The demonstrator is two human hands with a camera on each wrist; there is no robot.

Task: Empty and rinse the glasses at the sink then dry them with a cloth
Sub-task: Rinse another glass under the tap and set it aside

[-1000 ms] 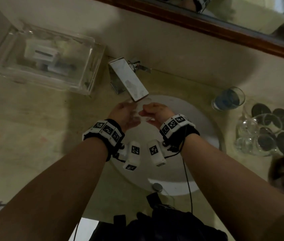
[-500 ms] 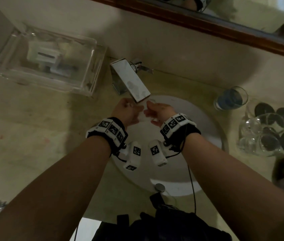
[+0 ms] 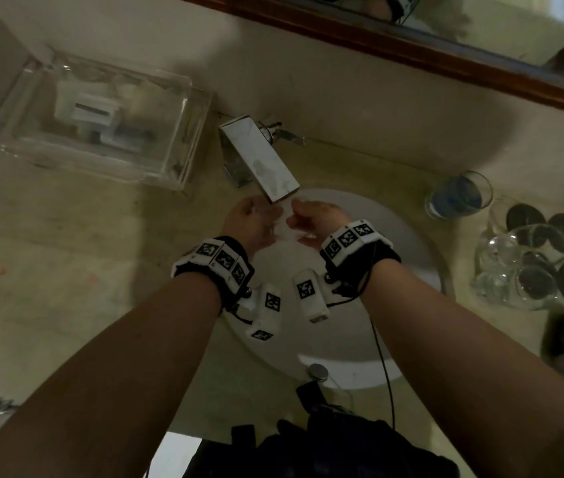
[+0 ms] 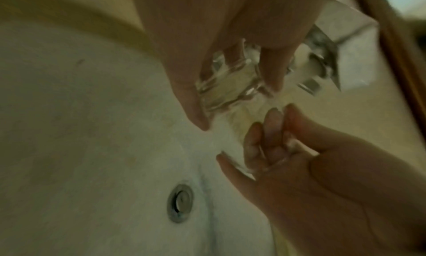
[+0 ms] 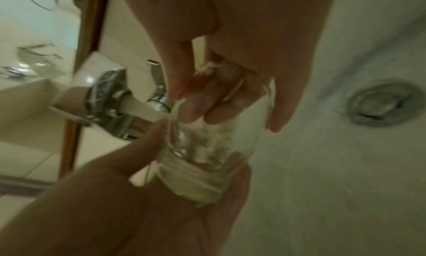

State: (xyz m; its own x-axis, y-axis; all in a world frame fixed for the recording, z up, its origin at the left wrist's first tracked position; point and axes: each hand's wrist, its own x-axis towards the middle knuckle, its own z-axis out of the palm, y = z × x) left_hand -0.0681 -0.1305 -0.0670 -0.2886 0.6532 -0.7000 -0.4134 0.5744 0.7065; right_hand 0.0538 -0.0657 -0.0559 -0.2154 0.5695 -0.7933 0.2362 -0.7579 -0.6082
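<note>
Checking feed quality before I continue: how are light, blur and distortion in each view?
Head: dim, wide-angle bending, glass nearly invisible under the faucet. Left wrist: soft, left hand close and blurred. Right wrist: motion-smeared, right hand fills the top, drain streaked.

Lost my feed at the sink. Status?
Left hand grips glass base; right hand fingers inside its mouth. Glass under tap, over basin. Nothing in the way.
</note>
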